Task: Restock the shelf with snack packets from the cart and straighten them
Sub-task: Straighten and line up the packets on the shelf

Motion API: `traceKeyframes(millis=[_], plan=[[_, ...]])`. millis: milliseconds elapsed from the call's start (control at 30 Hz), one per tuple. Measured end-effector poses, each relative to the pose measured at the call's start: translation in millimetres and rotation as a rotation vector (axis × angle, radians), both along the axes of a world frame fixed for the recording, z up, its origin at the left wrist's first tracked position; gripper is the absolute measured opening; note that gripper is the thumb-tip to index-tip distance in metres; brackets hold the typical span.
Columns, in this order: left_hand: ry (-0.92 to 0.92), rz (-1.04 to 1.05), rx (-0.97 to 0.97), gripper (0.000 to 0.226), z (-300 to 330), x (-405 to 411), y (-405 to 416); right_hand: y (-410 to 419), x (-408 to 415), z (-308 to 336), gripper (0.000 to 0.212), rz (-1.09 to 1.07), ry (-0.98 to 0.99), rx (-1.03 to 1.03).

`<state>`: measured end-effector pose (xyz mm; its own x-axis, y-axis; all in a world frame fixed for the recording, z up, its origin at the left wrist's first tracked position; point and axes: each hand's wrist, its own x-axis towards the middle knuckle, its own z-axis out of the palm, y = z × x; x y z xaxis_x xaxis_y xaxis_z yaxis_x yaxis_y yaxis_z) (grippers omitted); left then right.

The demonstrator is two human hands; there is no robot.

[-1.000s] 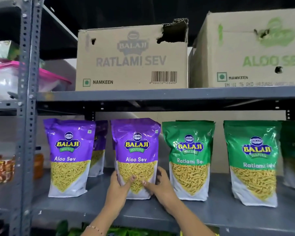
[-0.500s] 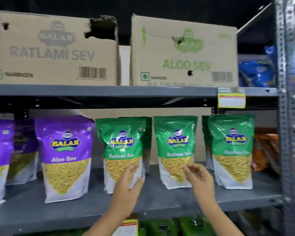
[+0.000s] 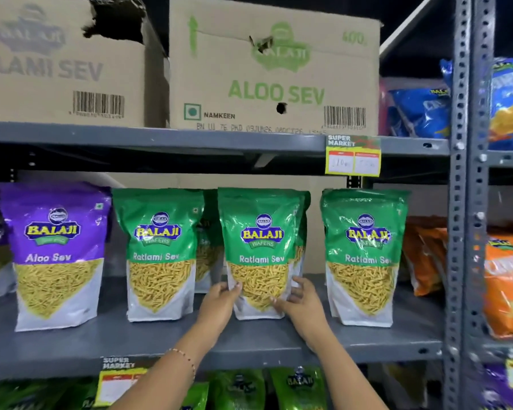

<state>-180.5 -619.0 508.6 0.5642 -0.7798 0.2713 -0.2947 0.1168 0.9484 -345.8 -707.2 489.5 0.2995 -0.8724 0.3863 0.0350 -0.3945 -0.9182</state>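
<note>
A green Ratlami Sev packet [image 3: 259,232] stands upright in the middle of the grey shelf [image 3: 160,341]. My left hand [image 3: 219,303] grips its lower left edge and my right hand [image 3: 301,303] grips its lower right edge. More green packets stand behind it. Another green Ratlami Sev packet [image 3: 160,253] stands to its left and a third [image 3: 365,255] to its right. A purple Aloo Sev packet [image 3: 55,255] stands further left.
Cardboard boxes marked Ratlami Sev [image 3: 62,63] and Aloo Sev [image 3: 273,69] sit on the upper shelf. A grey steel upright [image 3: 468,202] bounds the right side, with orange [image 3: 507,285] and blue packets [image 3: 421,110] beyond. Green packets [image 3: 296,389] fill the shelf below.
The view has shifted right from the purple Aloo Sev packet. Both hands let it go, moved right through the air and have taken hold of the middle green Ratlami Sev packet.
</note>
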Motion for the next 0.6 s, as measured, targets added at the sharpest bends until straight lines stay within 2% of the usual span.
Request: traceKeyframes(millis=[267,433,600], plan=[[-0.039,0.04,0.01,0.036,-3,-19,-14,-6,-8,-5,0.075,-0.078,-0.09,0.025],[-0.063,0.067,0.027,0.038,-5,-27,-17,-8,-11,-3,0.08,-0.028,-0.167,0.082],[-0.128,0.017,0.046,0.037,-4,-28,-9,-13,-13,-6,0.079,-0.034,-0.152,0.094]])
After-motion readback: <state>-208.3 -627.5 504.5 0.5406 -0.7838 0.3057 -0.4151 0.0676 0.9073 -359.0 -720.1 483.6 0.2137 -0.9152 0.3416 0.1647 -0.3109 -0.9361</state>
